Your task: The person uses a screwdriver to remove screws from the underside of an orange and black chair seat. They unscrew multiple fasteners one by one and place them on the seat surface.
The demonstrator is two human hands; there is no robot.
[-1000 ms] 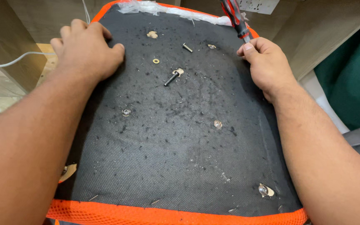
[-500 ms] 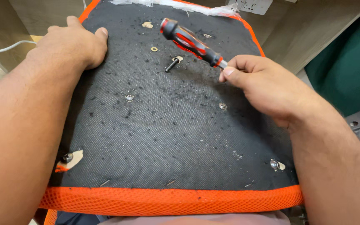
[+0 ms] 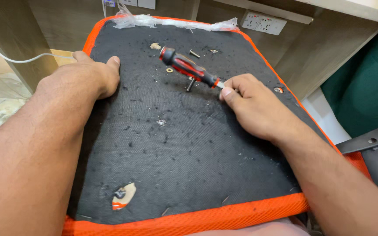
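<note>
1. The person's left hand lies knuckles up on the far left part of the seat cushion, its fingers curled loosely near the orange edge — it grasps nothing and only presses on the black fabric, much as it did a second ago.
2. The right hand has come in from the far right edge to the middle of the cushion. Its fingers are clenched round the metal shaft of the screwdriver, so the red and black handle sticks out to the far left, above the fabric.
3. A second ago that handle pointed up and away past the cushion's far edge; now it lies low and nearly level — the tool looks turned about in the hand, perhaps being regripped.
4. Just under the handle stands a dark bolt in the fabric, with a small brass washer beside it and a loose bolt farther off.
5. A white cable runs along the floor at far left.
</note>
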